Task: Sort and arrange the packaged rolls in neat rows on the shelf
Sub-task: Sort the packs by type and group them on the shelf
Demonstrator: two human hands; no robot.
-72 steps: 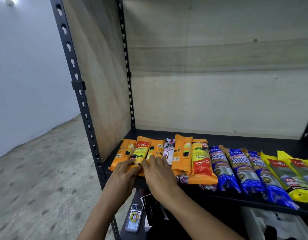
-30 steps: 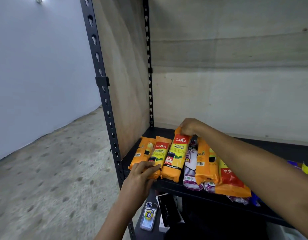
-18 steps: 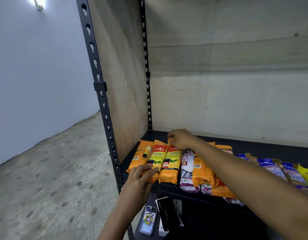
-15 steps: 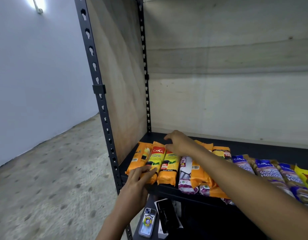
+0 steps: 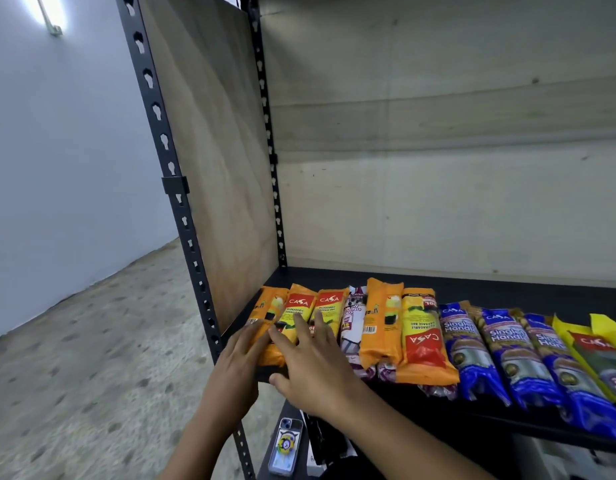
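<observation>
Packaged rolls lie side by side on a black shelf [image 5: 507,289]. At the left are three orange rolls [image 5: 299,306], then a white and purple roll [image 5: 351,317], two more orange rolls [image 5: 382,320], several blue rolls [image 5: 500,344] and yellow rolls [image 5: 597,351] at the right. My left hand [image 5: 237,368] presses against the near ends of the leftmost orange rolls. My right hand [image 5: 310,365] lies flat with fingers spread on the second and third orange rolls. Neither hand grips a roll.
A black slotted upright [image 5: 182,209] and a plywood side panel [image 5: 213,150] close the shelf's left side, with a pale back panel behind. A phone [image 5: 286,448] and a dark object lie on the lower shelf below my hands. Concrete floor lies to the left.
My right hand has come back from the far ends of the orange rolls to their near ends, beside my left hand. The third orange roll now lies level with its neighbours.
</observation>
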